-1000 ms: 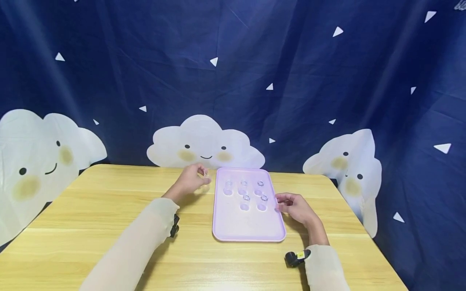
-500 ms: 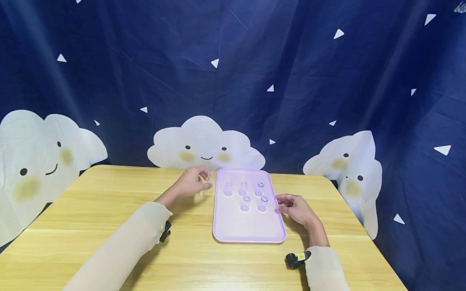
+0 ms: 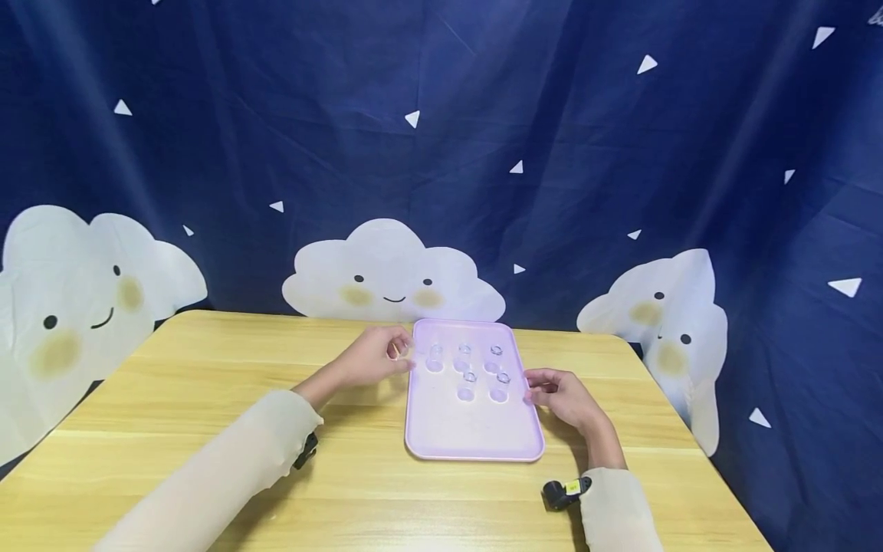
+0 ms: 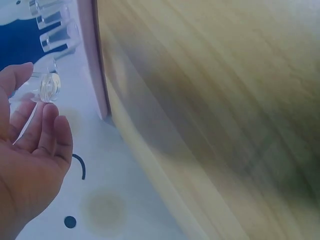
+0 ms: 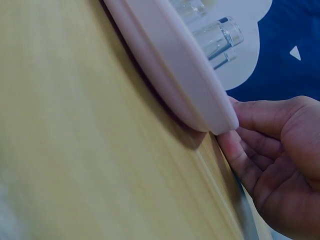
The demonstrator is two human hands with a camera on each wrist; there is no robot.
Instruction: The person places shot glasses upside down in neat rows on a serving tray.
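My left hand [image 3: 375, 354] is at the left rim of the pink tray [image 3: 476, 435]. It holds a small clear glass [image 4: 50, 87] between thumb and fingers, tilted on its side in the left wrist view; in the head view most of it is hidden by the fingers. On the right side, my right hand [image 3: 562, 395] pinches the tray's rim [image 5: 220, 110], with fingertips above and below the edge. Several clear shot glasses [image 3: 499, 388] stand upright in two rows on the tray's far half.
The tray lies on a light wooden table [image 3: 331, 475]. Behind the table hangs a dark blue curtain [image 3: 331, 115] with smiling clouds and white triangles. Black wrist cameras [image 3: 562, 494] sit on both sleeves.
My left hand has moved right and slightly nearer, with the glass, from beside the tray to its left rim. The right hand stays on the tray edge.
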